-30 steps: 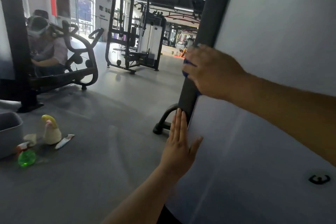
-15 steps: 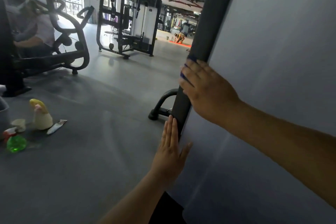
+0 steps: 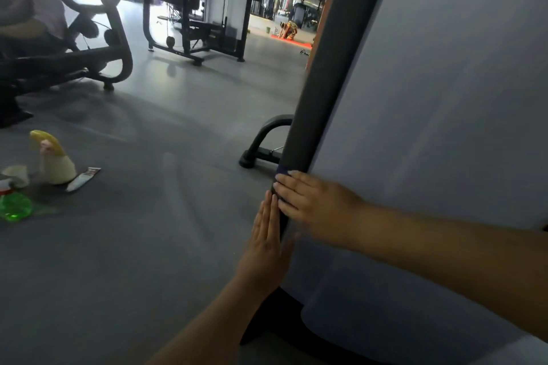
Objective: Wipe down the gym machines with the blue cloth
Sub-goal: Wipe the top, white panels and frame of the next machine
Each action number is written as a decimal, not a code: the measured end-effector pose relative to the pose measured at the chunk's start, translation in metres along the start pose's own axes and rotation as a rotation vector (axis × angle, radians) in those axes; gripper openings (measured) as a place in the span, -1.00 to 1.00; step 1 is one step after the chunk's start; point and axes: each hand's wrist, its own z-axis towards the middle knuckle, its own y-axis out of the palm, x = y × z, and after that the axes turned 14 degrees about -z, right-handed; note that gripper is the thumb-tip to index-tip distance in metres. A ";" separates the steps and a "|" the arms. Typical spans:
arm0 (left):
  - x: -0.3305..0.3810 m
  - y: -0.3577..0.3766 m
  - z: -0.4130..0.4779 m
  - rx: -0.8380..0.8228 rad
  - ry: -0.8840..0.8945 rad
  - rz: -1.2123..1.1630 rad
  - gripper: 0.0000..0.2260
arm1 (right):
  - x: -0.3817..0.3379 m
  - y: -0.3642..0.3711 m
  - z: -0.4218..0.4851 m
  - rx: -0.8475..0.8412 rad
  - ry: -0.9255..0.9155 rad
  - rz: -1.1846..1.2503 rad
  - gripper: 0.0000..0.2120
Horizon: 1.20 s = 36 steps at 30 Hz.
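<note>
The gym machine in front of me has a dark upright post (image 3: 326, 83) along the edge of a pale grey panel (image 3: 430, 98). My right hand (image 3: 314, 204) lies across the post low down and presses the blue cloth (image 3: 281, 170) against it with straight fingers. Only small bits of the cloth show above and beside the fingertips. My left hand (image 3: 267, 249) rests flat against the post just below, fingers straight and together, holding nothing.
On the grey floor at the left lie a green spray bottle (image 3: 14, 206), a white bottle with a yellow top (image 3: 55, 161) and a small tube (image 3: 83, 178). The machine's curved black foot (image 3: 264, 139) juts left. A person sits at a machine (image 3: 89, 62) far left; a cable station (image 3: 201, 9) stands behind.
My right hand has slid down the post with the cloth, from well above my left hand to just above its fingertips. My left hand stays flat on the post.
</note>
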 end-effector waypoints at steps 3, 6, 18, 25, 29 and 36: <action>-0.009 -0.004 -0.010 -0.042 -0.054 0.031 -0.22 | 0.039 -0.010 0.011 0.094 0.196 0.033 -0.44; -0.006 0.001 -0.016 -0.061 -0.103 0.026 -0.21 | 0.065 -0.014 0.016 0.093 0.414 -0.006 -0.52; 0.047 -0.055 0.024 -0.054 0.115 0.150 -0.32 | 0.088 -0.018 -0.040 0.253 0.418 0.110 -0.50; 0.156 -0.072 0.102 0.049 0.334 0.094 -0.40 | 0.116 -0.025 -0.104 0.209 0.246 0.081 -0.50; 0.197 -0.081 0.131 0.010 0.436 0.145 -0.42 | 0.198 -0.040 -0.140 0.288 0.520 0.085 -0.26; 0.255 -0.095 0.184 0.096 0.546 0.174 -0.44 | 0.232 -0.042 -0.161 0.287 0.278 -0.036 -0.27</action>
